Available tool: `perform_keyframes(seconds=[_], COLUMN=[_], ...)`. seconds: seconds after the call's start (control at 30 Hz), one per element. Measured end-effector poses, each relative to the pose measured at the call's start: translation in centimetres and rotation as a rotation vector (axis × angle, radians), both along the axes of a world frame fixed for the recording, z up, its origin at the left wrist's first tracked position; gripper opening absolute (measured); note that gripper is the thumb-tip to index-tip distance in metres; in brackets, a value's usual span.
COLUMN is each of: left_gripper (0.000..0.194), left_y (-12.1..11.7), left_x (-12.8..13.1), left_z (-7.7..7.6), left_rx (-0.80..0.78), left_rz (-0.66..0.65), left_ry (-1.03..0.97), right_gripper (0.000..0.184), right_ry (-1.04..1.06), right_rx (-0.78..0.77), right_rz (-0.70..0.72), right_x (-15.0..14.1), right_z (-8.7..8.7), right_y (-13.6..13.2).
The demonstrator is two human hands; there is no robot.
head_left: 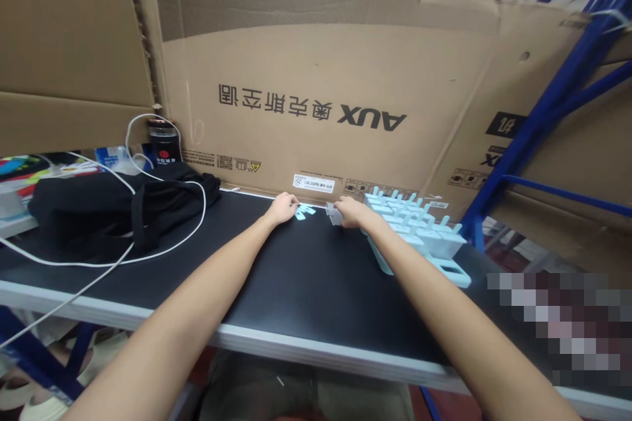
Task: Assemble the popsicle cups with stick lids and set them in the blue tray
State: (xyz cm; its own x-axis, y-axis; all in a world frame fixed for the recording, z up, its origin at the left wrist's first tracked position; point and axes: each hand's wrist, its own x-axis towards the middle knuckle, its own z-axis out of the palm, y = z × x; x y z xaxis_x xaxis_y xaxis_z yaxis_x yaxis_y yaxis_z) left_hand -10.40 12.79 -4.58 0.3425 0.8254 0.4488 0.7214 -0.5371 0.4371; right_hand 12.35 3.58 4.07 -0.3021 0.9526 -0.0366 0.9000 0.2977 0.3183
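Observation:
Near the back of the black tabletop, my left hand [284, 208] is curled beside a few flat light-blue plastic sticks [305, 211]. Its fingertips reach the sticks' edge; whether one is in its grip is hidden. My right hand [353, 212] is closed on a small translucent plastic piece [334, 213], perhaps a bag, just right of the sticks. Beyond that hand, a light-blue ice-pop mould [429, 237] stands on the table, with several stick handles pointing up from its sections. My right forearm covers part of its front left side.
A large cardboard panel [281, 59] stands along the table's back. On the left lie a black cloth bag [93, 210], a looping white cable [197, 237] and a dark-labelled jar [164, 141]. Blue rack posts [538, 105] rise at the right. A pixelated patch hides the right front.

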Motion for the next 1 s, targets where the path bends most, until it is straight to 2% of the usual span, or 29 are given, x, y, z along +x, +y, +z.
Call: perform_keyframes(seconds=[0.1, 0.17, 0.23, 0.3, 0.37, 0.5, 0.6, 0.77, 0.87, 1.0], left_gripper=[0.030, 0.033, 0.032, 0.029, 0.027, 0.026, 0.030, 0.029, 0.028, 0.029], left_y=[-0.5, -0.9, -1.4, -1.7, -2.0, -2.2, -2.4, -2.5, -2.4, -2.1], left_x=[0.1, 0.2, 0.4, 0.5, 0.7, 0.8, 0.9, 0.9, 0.8, 0.8], left_z=[0.2, 0.2, 0.3, 0.3, 0.4, 0.7, 0.8, 0.8, 0.8, 0.5], left_rx=[0.013, 0.015, 0.012, 0.009, 0.005, -0.002, -0.005, -0.019, -0.027, -0.032], left_rz=[-0.049, -0.095, -0.129, -0.140, -0.126, -0.071, -0.044, -0.026, -0.033, -0.028], left_ry=[0.039, 0.075, 0.111, 0.140, 0.159, 0.188, 0.207, 0.217, 0.216, 0.206], right_gripper=[0.043, 0.039, 0.036, 0.033, 0.037, 0.064, 0.073, 0.056, 0.059, 0.066], right_ry=[0.059, 0.165, 0.310, 0.481, 0.638, 0.816, 0.812, 0.553, 0.430, 0.398], right_rx=[0.132, 0.339, 0.597, 0.818, 0.901, 0.732, 0.584, 0.437, 0.418, 0.418], right_rz=[0.093, 0.210, 0.262, 0.170, 0.008, -0.298, -0.460, -0.499, -0.530, -0.544], right_x=[0.0, 0.7, 2.2, 4.2, 6.4, 9.2, 9.3, 8.5, 8.3, 8.0], right_z=[0.8, 1.3, 1.2, 0.3, -1.3, -4.4, -4.9, -4.1, -4.0, -4.1], right_y=[-2.8, -5.9, -9.5, -12.6, -14.6, -15.7, -15.7, -16.2, -16.5, -16.4])
